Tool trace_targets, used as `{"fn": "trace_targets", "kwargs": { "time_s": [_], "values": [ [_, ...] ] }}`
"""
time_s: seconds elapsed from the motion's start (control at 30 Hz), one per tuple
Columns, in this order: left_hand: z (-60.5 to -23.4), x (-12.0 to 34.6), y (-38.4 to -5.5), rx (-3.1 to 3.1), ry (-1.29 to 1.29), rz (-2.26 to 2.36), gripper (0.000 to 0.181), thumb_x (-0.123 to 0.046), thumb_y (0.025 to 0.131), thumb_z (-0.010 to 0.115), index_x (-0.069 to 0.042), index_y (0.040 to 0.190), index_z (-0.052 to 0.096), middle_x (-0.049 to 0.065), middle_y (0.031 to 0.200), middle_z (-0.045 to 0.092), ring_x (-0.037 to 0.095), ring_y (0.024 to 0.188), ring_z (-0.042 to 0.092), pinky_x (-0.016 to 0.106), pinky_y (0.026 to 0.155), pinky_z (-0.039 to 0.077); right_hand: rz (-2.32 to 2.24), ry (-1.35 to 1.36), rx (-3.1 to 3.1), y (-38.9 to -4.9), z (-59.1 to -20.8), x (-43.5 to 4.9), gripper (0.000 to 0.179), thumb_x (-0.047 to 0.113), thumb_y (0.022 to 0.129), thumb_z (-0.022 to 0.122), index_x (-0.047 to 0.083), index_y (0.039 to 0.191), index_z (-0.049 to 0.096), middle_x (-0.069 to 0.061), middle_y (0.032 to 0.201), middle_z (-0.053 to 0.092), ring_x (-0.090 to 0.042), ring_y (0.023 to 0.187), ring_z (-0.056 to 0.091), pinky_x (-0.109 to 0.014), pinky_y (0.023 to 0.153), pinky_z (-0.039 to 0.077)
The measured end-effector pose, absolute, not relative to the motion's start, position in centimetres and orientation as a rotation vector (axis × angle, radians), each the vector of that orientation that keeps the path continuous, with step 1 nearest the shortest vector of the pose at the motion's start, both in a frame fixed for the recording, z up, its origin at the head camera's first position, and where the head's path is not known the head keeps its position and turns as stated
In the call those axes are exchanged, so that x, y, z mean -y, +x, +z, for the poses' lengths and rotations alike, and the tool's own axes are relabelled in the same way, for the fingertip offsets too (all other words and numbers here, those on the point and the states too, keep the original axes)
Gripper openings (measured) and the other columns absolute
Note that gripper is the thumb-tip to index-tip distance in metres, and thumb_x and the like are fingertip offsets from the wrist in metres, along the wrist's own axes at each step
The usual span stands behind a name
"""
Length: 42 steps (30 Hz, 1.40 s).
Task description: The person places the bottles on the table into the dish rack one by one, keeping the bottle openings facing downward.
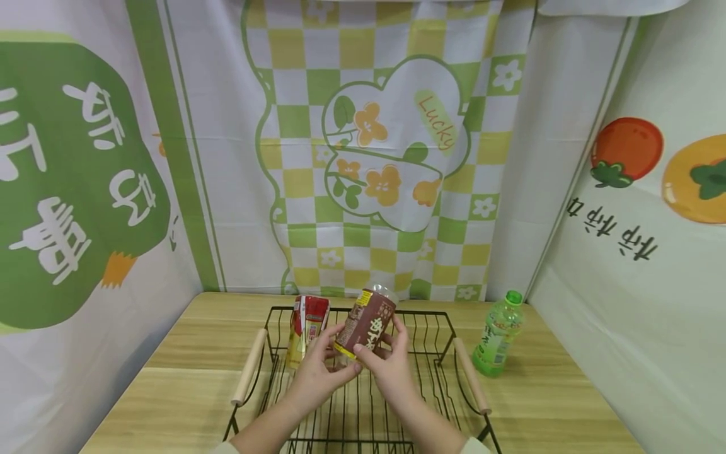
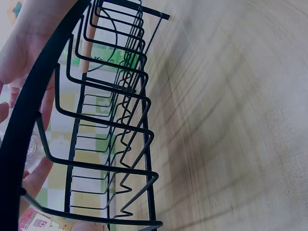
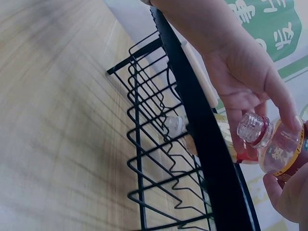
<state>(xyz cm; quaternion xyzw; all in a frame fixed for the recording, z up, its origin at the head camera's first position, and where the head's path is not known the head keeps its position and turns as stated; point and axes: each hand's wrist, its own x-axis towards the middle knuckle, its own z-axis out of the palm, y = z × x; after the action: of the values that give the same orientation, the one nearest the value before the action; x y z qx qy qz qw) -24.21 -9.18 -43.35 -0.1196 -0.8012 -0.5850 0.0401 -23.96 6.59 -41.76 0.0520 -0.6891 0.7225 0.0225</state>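
Both hands hold a clear plastic bottle with a brown and yellow label, tilted above the wire rack. My left hand grips its lower left side, while the fingers of my right hand curl round the right side with the thumb across the label. In the right wrist view the bottle's uncapped neck, with a dark red ring, points back toward me. Behind the left hand, a red and yellow labelled container leans in the rack's back left corner.
The black wire rack stands on a wood-grain table, with a wooden handle at each side. Right of it stands a green drink bottle with a green cap. Printed cloth hangs behind and at both sides.
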Motion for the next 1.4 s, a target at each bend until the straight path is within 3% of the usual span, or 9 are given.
{"fn": "trace_targets", "kwargs": {
  "time_s": [0.27,0.37,0.6,0.8,0.9,1.07,1.27,1.4],
  "values": [
    [-43.2,10.3,-23.8,2.454,-0.430,-1.918,0.091,-0.023,0.083,0.078,-0.013,0.155,0.023,0.029,0.145,0.041,0.050,0.129,0.046,0.056,0.100,0.049,2.207,0.196,2.193,-25.0,-42.1,-6.9,0.097,0.011,0.085,0.072,0.014,0.155,0.005,-0.032,0.140,0.038,-0.040,0.117,0.057,-0.048,0.095,0.053],
    [-42.8,11.2,-23.4,2.451,-0.378,-1.889,0.084,-0.023,0.086,0.075,-0.009,0.154,0.026,0.032,0.147,0.037,0.052,0.133,0.040,0.059,0.103,0.045,2.177,0.209,2.233,-25.4,-42.2,-7.0,0.097,0.011,0.084,0.073,0.014,0.156,0.007,-0.033,0.140,0.039,-0.040,0.115,0.058,-0.047,0.093,0.054],
    [-41.3,16.1,-23.7,2.470,-0.222,-1.664,0.061,-0.021,0.094,0.064,-0.004,0.147,0.038,0.023,0.153,0.034,0.050,0.138,0.035,0.060,0.112,0.034,2.133,0.191,2.310,-26.3,-42.7,-7.1,0.098,0.009,0.082,0.074,0.015,0.156,0.010,-0.033,0.139,0.039,-0.039,0.111,0.060,-0.047,0.090,0.056],
    [-41.2,20.6,-24.2,2.681,-0.076,-1.472,0.068,-0.034,0.102,0.051,-0.002,0.154,0.021,0.026,0.160,0.018,0.054,0.143,0.022,0.068,0.112,0.025,2.075,0.166,2.387,-27.0,-43.0,-7.1,0.098,0.009,0.081,0.074,0.015,0.156,0.012,-0.031,0.136,0.041,-0.039,0.110,0.061,-0.049,0.088,0.056],
    [-41.9,21.6,-24.5,2.783,-0.012,-1.424,0.070,-0.035,0.103,0.047,0.004,0.154,0.016,0.032,0.158,0.016,0.054,0.142,0.021,0.069,0.111,0.025,2.054,0.160,2.410,-27.3,-43.3,-7.2,0.099,0.009,0.081,0.075,0.015,0.156,0.012,-0.031,0.137,0.041,-0.040,0.111,0.060,-0.050,0.088,0.056],
    [-43.5,21.9,-25.1,2.811,0.036,-1.504,0.066,-0.028,0.105,0.041,0.005,0.154,0.012,0.035,0.156,0.019,0.054,0.141,0.025,0.066,0.111,0.030,2.034,0.150,2.430,-27.7,-43.8,-7.5,0.099,0.007,0.081,0.075,0.013,0.156,0.011,-0.032,0.137,0.040,-0.043,0.112,0.059,-0.050,0.088,0.056],
    [-44.6,22.0,-25.4,2.778,0.025,-1.625,0.066,-0.025,0.106,0.038,0.003,0.156,0.006,0.032,0.159,0.013,0.051,0.145,0.017,0.064,0.116,0.019,2.017,0.145,2.446,-27.9,-44.3,-7.8,0.099,0.003,0.079,0.074,0.012,0.156,0.012,-0.033,0.137,0.040,-0.045,0.111,0.059,-0.048,0.086,0.057],
    [-45.2,22.3,-25.7,2.769,0.040,-1.671,0.064,-0.022,0.106,0.034,-0.001,0.157,0.003,0.032,0.159,0.010,0.051,0.145,0.013,0.067,0.114,0.019,2.011,0.156,2.464,-28.1,-44.5,-7.9,0.100,0.000,0.079,0.073,0.012,0.156,0.011,-0.034,0.138,0.040,-0.044,0.110,0.060,-0.048,0.085,0.058]
  ]
}}
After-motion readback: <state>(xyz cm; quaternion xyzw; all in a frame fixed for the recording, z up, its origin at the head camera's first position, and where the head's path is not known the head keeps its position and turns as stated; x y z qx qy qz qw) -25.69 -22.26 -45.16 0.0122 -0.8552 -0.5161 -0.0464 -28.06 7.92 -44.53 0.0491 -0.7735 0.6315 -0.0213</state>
